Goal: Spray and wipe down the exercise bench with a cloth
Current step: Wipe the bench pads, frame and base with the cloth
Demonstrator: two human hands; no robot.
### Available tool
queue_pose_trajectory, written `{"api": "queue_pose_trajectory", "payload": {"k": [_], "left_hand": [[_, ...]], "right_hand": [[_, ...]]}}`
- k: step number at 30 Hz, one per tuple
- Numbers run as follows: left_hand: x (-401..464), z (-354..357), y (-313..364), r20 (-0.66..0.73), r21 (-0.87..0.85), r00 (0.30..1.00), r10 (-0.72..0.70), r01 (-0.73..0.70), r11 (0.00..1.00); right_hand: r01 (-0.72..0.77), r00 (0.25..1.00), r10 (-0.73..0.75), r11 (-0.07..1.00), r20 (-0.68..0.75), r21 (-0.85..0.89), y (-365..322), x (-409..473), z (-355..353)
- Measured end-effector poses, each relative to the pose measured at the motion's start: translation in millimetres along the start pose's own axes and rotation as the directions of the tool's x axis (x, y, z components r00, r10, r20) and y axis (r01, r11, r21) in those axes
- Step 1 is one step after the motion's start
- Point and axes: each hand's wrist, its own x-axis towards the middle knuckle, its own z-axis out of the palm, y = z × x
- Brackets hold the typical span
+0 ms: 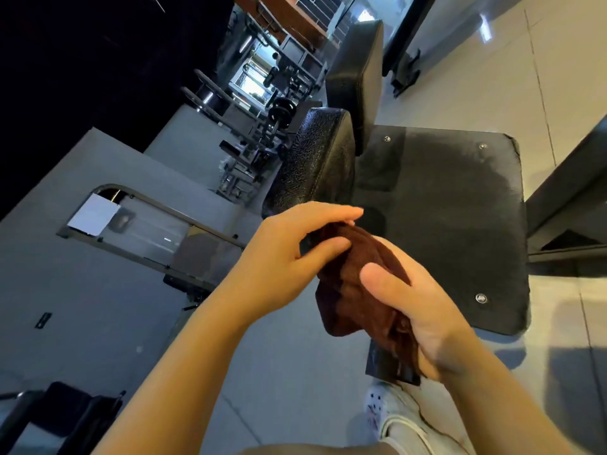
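Head view shows my right hand (423, 320) gripping the brown cloth (354, 284) above the bench (443, 208) while my left hand (292, 254) pinches its upper edge, folding it, I judge, before wiping the seat.

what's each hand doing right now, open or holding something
Left hand: pinches the upper end of the brown cloth.
Right hand: grips the lower part of the same cloth, thumb across it.

Bare forearms, no sleeves; a pale shoe (391, 418) with what seem small markings.
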Motion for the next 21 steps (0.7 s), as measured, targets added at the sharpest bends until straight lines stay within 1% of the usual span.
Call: {"api": "queue_pose_trajectory", "payload": {"k": [2, 3, 5, 7, 8, 9, 10, 11, 12, 13, 14, 15, 16, 17, 18, 19, 20, 21], "left_hand": [[-0.9, -0.9, 8.3, -0.005, -0.092, 0.998, -0.056, 0.055, 0.994], [-1.6, -0.4, 12.7, -0.021, -0.122, 0.997, -0.071, 0.068, 0.99], [-2.4, 1.2, 17.8, -0.075, -0.126, 0.993, -0.093, 0.084, 0.989], [-3.5, 2.9, 20.7, -0.13, -0.109, 0.984, -0.123, 0.11, 0.988], [-4.4, 3.4, 21.2, -0.152, -0.108, 0.979, -0.139, 0.123, 0.987], [-5.6, 4.6, 20.5, -0.173, -0.113, 0.973, -0.155, 0.137, 0.984], [-6.6, 6.6, 19.5, -0.194, -0.119, 0.967, -0.168, 0.147, 0.982], [-9.1, 9.3, 18.5, -0.217, -0.12, 0.96, -0.177, 0.154, 0.981], [-10.1, 12.4, 17.5, -0.244, -0.103, 0.955, -0.165, 0.144, 0.984], [-10.3, 15.5, 16.3, -0.274, -0.055, 0.953, -0.131, 0.12, 0.991], [-10.6, 18.3, 14.6, -0.299, 0.019, 0.951, -0.081, 0.091, 0.996], [-10.2, 20.0, 12.8, -0.322, 0.102, 0.946, -0.031, 0.067, 0.992], [-10.5, 21.1, 9.8, -0.345, 0.186, 0.938, 0.013, 0.054, 0.981], [-11.7, 21.4, 6.3, -0.367, 0.255, 0.929, 0.051, 0.048, 0.966], [-13.2, 20.6, 2.2, -0.392, 0.301, 0.916, 0.085, 0.04, 0.953], [-15.0, 18.5, -1.9, -0.412, 0.327, 0.904, 0.112, 0.033, 0.944], [-17.1, 15.7, -6.3, -0.43, 0.343, 0.893, 0.136, 0.023, 0.939], [-18.7, 12.9, -10.5, -0.443, 0.359, 0.882, 0.16, 0.011, 0.933]], "right_hand": [[-0.002, 0.998, -0.009, 0.983, -0.057, -0.186, -10.1, -2.8, -5.5], [0.007, 0.998, -0.024, 0.96, -0.059, -0.281, -14.5, -4.1, -7.6], [0.038, 0.996, -0.073, 0.87, -0.053, -0.492, -23.7, -5.9, -9.4], [0.018, 0.985, -0.124, 0.756, -0.117, -0.654, -32.2, -7.9, -16.9], [-0.009, 0.975, -0.157, 0.673, -0.155, -0.74, -37.3, -8.7, -21.4], [-0.043, 0.962, -0.206, 0.532, -0.179, -0.845, -41.9, -9.5, -25.7], [-0.078, 0.942, -0.281, 0.341, -0.18, -0.937, -45.9, -9.1, -29.5], [-0.112, 0.911, -0.38, 0.151, -0.162, -0.982, -47.6, -9.0, -31.6], [-0.158, 0.864, -0.48, 0.021, -0.148, -0.987, -49.2, -8.3, -31.3], [-0.222, 0.821, -0.548, -0.044, -0.163, -0.974, -51.2, -7.1, -27.1], [-0.291, 0.803, -0.558, -0.059, -0.21, -0.955, -51.4, -4.6, -22.3], [-0.337, 0.803, -0.533, -0.035, -0.268, -0.941, -48.7, -0.1, -18.4], [-0.339, 0.797, -0.519, 0.039, -0.309, -0.94, -42.2, 5.7, -17.6], [-0.294, 0.78, -0.543, 0.122, -0.312, -0.948, -33.1, 12.5, -18.4], [-0.21, 0.75, -0.591, 0.215, -0.299, -0.954, -24.0, 20.2, -16.9], [-0.123, 0.704, -0.646, 0.298, -0.295, -0.947, -15.9, 28.5, -12.9], [-0.044, 0.656, -0.692, 0.362, -0.3, -0.931, -7.5, 38.1, -7.4], [0.04, 0.612, -0.733, 0.404, -0.297, -0.914, 2.6, 47.8, -2.4]]}}
